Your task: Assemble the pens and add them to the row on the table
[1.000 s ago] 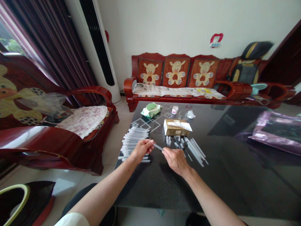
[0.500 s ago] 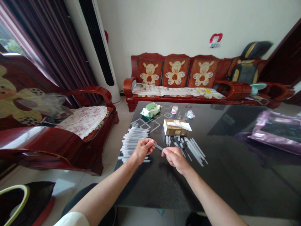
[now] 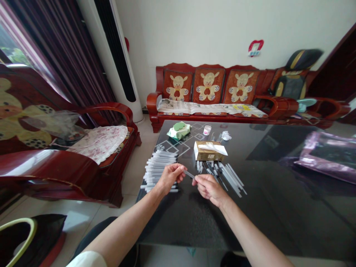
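Between my hands, above the dark table, is a short pale translucent tube (image 3: 189, 174). My left hand (image 3: 171, 178) pinches its left end between thumb and fingers. Its right end is pinched by my right hand (image 3: 209, 188). Close by on the left, a stack of similar translucent tubes (image 3: 158, 167) with dark right ends lies partly behind my left hand. Past my right hand are loose long tubes (image 3: 232, 179), with short pieces and thin black sticks (image 3: 213, 170) beside them.
A gold tissue box (image 3: 210, 151) stands behind the loose tubes. Farther back on the table (image 3: 272, 207) are a green wipes pack (image 3: 179, 130), a small white cup (image 3: 207, 129) and crumpled tissue (image 3: 226, 135). A shiny purple package (image 3: 328, 157) lies at the right.
Both hands keep hold of the tube in nearly the same place. The whole view has shifted very slightly.
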`<action>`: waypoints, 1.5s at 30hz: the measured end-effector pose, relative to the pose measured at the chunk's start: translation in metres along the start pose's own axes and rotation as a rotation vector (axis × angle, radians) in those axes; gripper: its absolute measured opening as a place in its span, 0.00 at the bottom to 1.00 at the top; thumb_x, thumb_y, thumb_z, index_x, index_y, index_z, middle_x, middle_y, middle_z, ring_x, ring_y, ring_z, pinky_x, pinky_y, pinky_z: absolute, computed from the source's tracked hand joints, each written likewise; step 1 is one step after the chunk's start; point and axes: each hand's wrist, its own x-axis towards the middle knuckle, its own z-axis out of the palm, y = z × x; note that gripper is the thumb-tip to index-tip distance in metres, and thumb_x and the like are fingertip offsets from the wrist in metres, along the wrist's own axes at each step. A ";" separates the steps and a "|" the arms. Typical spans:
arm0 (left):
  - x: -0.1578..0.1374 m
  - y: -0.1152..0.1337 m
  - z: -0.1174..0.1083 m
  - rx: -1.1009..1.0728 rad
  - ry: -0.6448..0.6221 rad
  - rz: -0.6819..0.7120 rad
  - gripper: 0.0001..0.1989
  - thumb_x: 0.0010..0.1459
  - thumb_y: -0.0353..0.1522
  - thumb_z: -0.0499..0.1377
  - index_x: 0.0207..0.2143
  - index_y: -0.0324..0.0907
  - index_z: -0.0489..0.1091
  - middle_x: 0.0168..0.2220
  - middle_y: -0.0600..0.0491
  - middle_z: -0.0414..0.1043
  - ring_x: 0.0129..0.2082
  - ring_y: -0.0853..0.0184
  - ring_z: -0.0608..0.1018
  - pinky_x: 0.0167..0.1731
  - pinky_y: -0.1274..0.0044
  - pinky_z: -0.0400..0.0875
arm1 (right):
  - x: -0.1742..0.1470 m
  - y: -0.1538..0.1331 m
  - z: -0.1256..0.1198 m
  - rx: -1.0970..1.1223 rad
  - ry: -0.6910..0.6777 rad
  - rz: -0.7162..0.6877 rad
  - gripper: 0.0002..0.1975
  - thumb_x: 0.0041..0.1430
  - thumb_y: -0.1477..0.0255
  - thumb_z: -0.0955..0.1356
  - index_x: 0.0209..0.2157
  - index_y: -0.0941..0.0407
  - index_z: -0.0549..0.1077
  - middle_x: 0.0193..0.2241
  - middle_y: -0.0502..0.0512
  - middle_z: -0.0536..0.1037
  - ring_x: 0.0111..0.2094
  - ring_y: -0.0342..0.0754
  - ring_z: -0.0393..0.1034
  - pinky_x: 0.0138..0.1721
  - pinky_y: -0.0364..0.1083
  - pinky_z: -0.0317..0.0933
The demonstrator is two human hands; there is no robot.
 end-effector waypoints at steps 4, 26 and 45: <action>0.002 0.001 -0.006 -0.046 -0.043 -0.018 0.20 0.54 0.43 0.58 0.37 0.34 0.74 0.25 0.51 0.71 0.20 0.75 0.71 0.20 0.82 0.64 | 0.001 -0.001 -0.001 -0.122 0.041 -0.069 0.16 0.58 0.61 0.65 0.30 0.61 0.71 0.11 0.39 0.52 0.11 0.33 0.39 0.10 0.37 0.36; -0.001 -0.007 -0.002 0.056 0.034 0.000 0.18 0.49 0.43 0.62 0.30 0.34 0.72 0.19 0.51 0.72 0.18 0.71 0.73 0.21 0.80 0.69 | 0.001 0.009 0.005 -0.398 0.044 -0.017 0.19 0.59 0.59 0.61 0.29 0.60 0.71 0.11 0.41 0.55 0.12 0.35 0.41 0.13 0.38 0.37; -0.006 -0.020 0.005 -0.070 0.182 -0.095 0.18 0.45 0.42 0.65 0.28 0.34 0.72 0.20 0.51 0.73 0.19 0.71 0.74 0.23 0.79 0.70 | -0.005 0.009 0.009 -1.554 0.212 -0.425 0.17 0.66 0.66 0.55 0.30 0.56 0.69 0.21 0.55 0.74 0.21 0.44 0.64 0.26 0.45 0.41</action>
